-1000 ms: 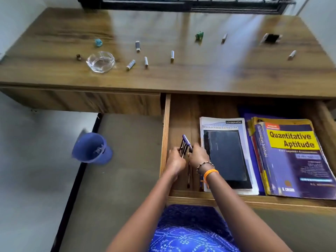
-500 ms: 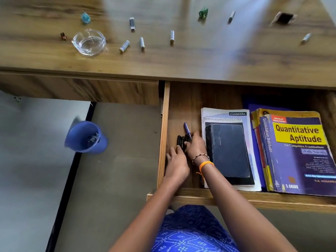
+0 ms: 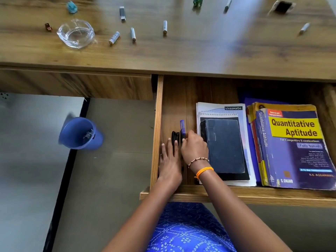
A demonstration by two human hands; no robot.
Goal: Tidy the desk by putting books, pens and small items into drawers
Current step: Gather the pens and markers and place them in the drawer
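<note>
An open wooden drawer (image 3: 156, 124) holds several pens (image 3: 176, 136) lying side by side at its left end, one of them purple (image 3: 182, 129). My left hand (image 3: 170, 164) lies flat with straight fingers over the black pens. My right hand (image 3: 194, 150) has its fingers curled on the purple pen. Right of the pens sit a black book on a notebook stack (image 3: 223, 144) and a "Quantitative Aptitude" book (image 3: 294, 148). On the desk top (image 3: 200, 51) lie several batteries (image 3: 133, 34) and small items.
A clear glass ashtray (image 3: 76, 33) stands at the desk's left, with a small teal item (image 3: 72, 7) and a brown one (image 3: 48, 27) near it. A green figure (image 3: 197, 1) and a dark object (image 3: 281, 7) lie further back. A blue bin (image 3: 80, 133) sits on the floor.
The pens went from held upright in both hands to lying flat on the drawer bottom. My left hand flattened over them. The view tilted down toward the drawer.
</note>
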